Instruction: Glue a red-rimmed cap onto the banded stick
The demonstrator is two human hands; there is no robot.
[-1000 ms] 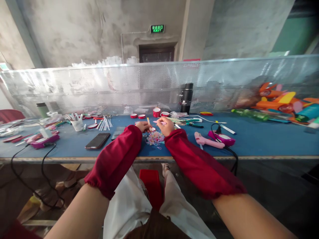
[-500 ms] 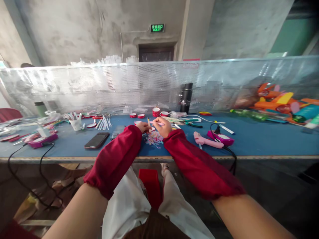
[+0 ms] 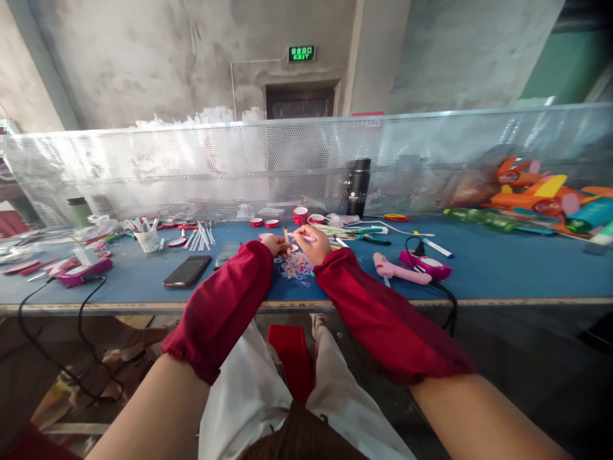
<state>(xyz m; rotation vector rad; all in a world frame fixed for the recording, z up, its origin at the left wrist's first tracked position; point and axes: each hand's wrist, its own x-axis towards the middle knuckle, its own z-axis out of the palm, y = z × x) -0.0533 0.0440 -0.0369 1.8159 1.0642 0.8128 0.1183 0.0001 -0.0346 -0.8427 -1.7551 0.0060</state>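
My left hand (image 3: 276, 245) is closed, its fingertips pinching a slim upright piece with a yellowish end (image 3: 286, 234); its kind is too small to make out. My right hand (image 3: 313, 244) grips a pink pen-like tool (image 3: 306, 237), whose tip points left at that piece. The two hands are close together over a loose pile of small pastel-coloured loops (image 3: 297, 266) on the blue tabletop. Partly hidden behind the fingers lie pale, red-edged discs (image 3: 265, 237).
A phone (image 3: 187, 271) lies left, near a cup of white sticks (image 3: 146, 237). At right are a pink glue gun (image 3: 401, 269), a purple stand (image 3: 425, 263) with a black cable, and pliers (image 3: 374, 240). A black flask (image 3: 359, 189) stands by the perforated metal screen (image 3: 191, 172).
Hardly anything differs. Both hands keep their grip over the pile, and the view has shifted very slightly.
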